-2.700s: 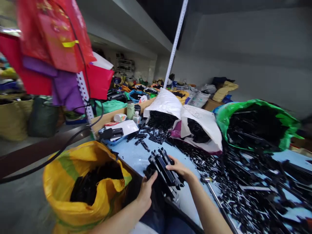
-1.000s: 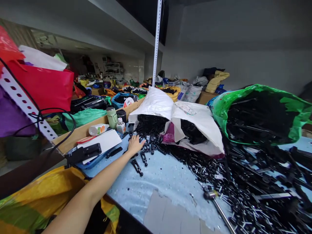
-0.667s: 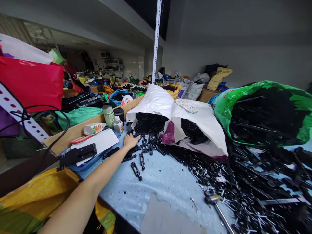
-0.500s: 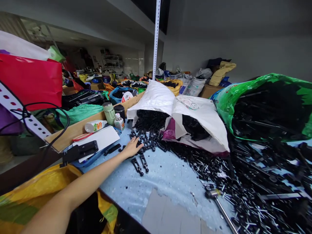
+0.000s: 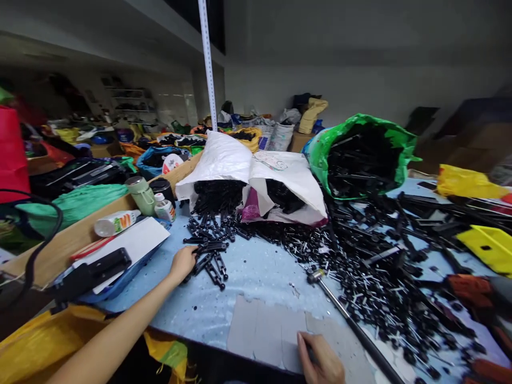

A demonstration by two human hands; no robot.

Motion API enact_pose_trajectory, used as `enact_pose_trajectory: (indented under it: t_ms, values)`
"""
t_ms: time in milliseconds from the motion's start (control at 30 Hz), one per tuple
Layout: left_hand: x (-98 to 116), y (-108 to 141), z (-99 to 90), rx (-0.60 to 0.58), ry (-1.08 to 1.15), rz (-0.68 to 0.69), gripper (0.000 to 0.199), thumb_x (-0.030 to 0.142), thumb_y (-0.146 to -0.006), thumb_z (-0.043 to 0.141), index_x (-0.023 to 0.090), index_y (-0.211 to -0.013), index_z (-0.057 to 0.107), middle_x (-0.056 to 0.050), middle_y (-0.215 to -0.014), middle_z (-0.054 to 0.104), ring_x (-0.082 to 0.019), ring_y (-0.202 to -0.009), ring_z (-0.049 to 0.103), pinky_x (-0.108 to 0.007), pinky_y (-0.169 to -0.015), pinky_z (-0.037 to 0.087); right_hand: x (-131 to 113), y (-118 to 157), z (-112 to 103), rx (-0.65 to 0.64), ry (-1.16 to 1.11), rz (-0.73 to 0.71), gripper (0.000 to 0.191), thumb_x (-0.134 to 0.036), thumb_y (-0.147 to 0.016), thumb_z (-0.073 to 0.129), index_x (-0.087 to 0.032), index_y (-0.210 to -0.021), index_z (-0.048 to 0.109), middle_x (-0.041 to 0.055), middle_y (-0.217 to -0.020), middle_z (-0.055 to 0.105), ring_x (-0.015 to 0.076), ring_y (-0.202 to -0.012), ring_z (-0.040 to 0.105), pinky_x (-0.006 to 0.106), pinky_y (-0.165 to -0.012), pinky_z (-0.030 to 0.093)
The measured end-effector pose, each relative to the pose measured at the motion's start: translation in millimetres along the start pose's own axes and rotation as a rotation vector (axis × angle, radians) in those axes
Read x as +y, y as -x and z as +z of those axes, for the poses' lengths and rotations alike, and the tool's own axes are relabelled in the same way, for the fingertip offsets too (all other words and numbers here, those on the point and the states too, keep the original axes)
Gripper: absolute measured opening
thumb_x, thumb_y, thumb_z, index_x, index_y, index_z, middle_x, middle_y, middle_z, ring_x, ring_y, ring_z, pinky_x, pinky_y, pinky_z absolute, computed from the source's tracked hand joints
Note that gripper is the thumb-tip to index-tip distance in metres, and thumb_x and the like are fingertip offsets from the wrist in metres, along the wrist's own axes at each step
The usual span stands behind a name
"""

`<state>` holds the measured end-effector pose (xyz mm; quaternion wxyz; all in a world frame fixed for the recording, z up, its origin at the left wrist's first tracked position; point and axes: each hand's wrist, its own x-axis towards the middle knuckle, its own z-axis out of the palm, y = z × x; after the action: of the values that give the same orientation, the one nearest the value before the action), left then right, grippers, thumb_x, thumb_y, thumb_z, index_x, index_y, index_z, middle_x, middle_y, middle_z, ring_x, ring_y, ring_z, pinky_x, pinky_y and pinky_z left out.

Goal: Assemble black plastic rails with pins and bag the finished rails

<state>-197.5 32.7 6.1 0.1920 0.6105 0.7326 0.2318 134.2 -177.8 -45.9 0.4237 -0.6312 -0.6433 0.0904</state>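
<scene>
My left hand (image 5: 184,262) reaches across the blue table to the left end of a pile of black plastic link-shaped parts (image 5: 214,246). Its fingers are closed at a black part, mostly hidden behind the hand. Several more such parts (image 5: 215,276) lie just right of the hand. My right hand (image 5: 321,358) is over the grey mat (image 5: 256,330) at the table's front edge. Its fingers are curled in, and whatever may be inside them is hidden. A ratchet-like metal tool with a dark handle (image 5: 356,325) lies to the right of that hand.
White sacks (image 5: 224,157) and a green bag (image 5: 408,144) spill black parts. Pins and small pieces (image 5: 384,298) cover the table's right side. A power drill (image 5: 472,293) lies far right. Bottles (image 5: 141,194) and a blue tray (image 5: 116,285) stand left.
The view has swung to the right. My left hand has gone from outstretched over the parts to closed at their left end. My right hand has come into view at the bottom.
</scene>
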Motion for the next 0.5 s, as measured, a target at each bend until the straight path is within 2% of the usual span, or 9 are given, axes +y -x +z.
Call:
enact_pose_trajectory:
  t_ms: [100, 200, 300, 400, 433, 500]
  values:
    - [36.5, 5.4, 26.5, -0.041, 0.025, 0.121, 0.031, 0.007, -0.069, 0.046, 0.019, -0.091, 0.064, -0.010, -0.101, 0.064, -0.028, -0.107, 0.052, -0.036, -0.096, 0.035, -20.4, -27.1, 5.7, -0.061, -0.061, -0.096, 0.023, -0.027, -0.085, 0.043, -0.021, -0.076, 0.064, 0.0070, -0.066, 0.064, 0.0179, -0.063, 0.060, 0.030, -0.060, 0.046]
    - [71.8, 19.4, 48.0, -0.059, 0.031, 0.217, 0.041, 0.005, -0.072, 0.041, 0.016, -0.107, 0.058, -0.012, -0.108, 0.059, -0.027, -0.108, 0.050, -0.036, -0.097, 0.033, -29.7, -69.1, 14.4, -0.129, -0.110, -0.170, 0.022, -0.027, -0.084, 0.043, -0.019, -0.079, 0.063, 0.0068, -0.069, 0.064, 0.0173, -0.064, 0.059, 0.029, -0.061, 0.046]
    - [92.5, 43.8, 63.9, -0.096, 0.076, 0.371, 0.046, 0.005, -0.075, 0.039, 0.018, -0.118, 0.051, -0.010, -0.112, 0.056, -0.024, -0.109, 0.048, -0.035, -0.097, 0.033, -20.8, -129.7, 20.5, -0.184, -0.118, -0.051, 0.022, -0.030, -0.080, 0.045, -0.018, -0.088, 0.062, 0.0063, -0.077, 0.065, 0.0165, -0.067, 0.059, 0.027, -0.062, 0.046]
    - [97.4, 66.3, 77.3, -0.203, 0.122, 0.605, 0.045, 0.007, -0.077, 0.038, 0.019, -0.118, 0.050, -0.010, -0.107, 0.057, -0.023, -0.102, 0.051, -0.035, -0.092, 0.038, -1.0, -199.2, 23.9, -0.172, -0.053, 0.099, 0.026, -0.029, -0.078, 0.047, -0.016, -0.098, 0.058, 0.0062, -0.085, 0.064, 0.0174, -0.076, 0.059, 0.028, -0.070, 0.045]
    - [98.7, 68.8, 80.2, -0.217, 0.103, 0.657, 0.043, 0.009, -0.078, 0.039, 0.019, -0.119, 0.049, -0.010, -0.107, 0.057, -0.023, -0.101, 0.051, -0.035, -0.091, 0.038, 5.7, -221.1, 25.4, -0.156, -0.028, 0.133, 0.028, -0.027, -0.078, 0.047, -0.014, -0.101, 0.057, 0.0071, -0.085, 0.064, 0.0183, -0.077, 0.059, 0.029, -0.072, 0.044]
    - [106.7, 61.7, 81.6, -0.171, 0.022, 0.685, 0.043, 0.015, -0.079, 0.043, 0.017, -0.122, 0.045, -0.012, -0.112, 0.053, -0.025, -0.106, 0.048, -0.037, -0.092, 0.037, 16.4, -259.1, 30.3, -0.137, 0.024, 0.187, 0.031, -0.025, -0.078, 0.046, -0.009, -0.104, 0.056, 0.0097, -0.084, 0.063, 0.0207, -0.079, 0.058, 0.031, -0.073, 0.042]
